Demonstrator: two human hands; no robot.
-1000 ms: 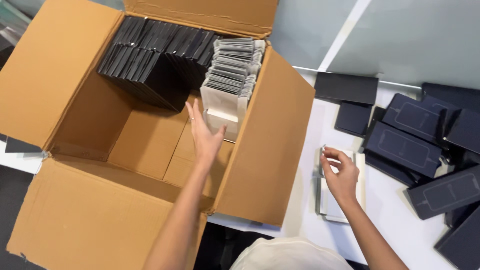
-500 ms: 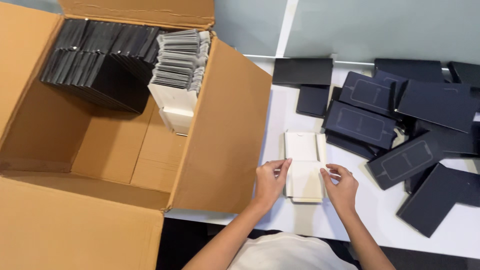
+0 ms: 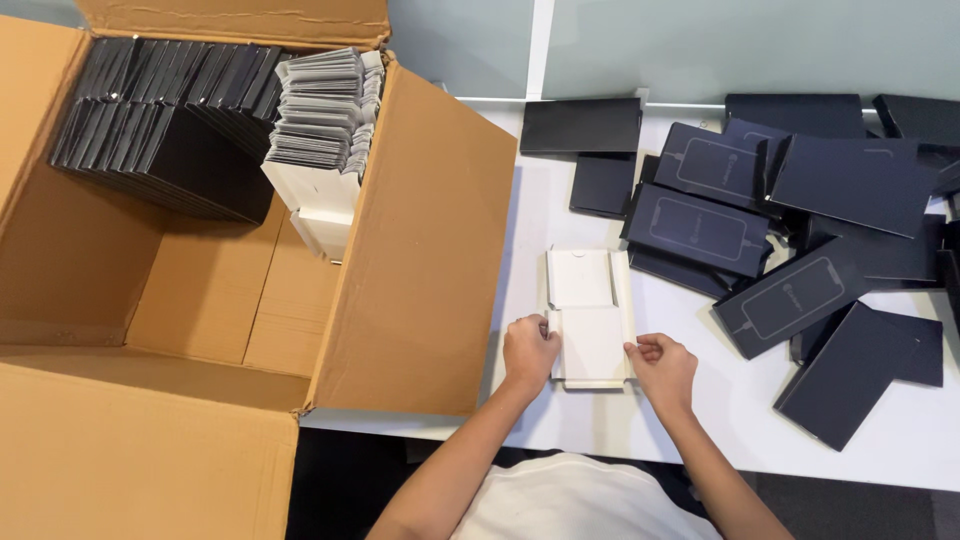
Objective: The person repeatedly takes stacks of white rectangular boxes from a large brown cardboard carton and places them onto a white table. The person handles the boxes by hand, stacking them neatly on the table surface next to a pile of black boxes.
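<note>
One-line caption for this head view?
Both hands, left and right, grip a white tray beside an open carton.

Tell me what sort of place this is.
Probably a packing or assembly workstation. A large cardboard carton holds rows of black sleeves and white inserts, dark flat boxes pile on the white table, and both hands fold a white card tray.

One cardboard box (image 3: 400, 260), one white insert (image 3: 590, 320) flat on the table, two hands; dark sleeves too many to count.
</note>
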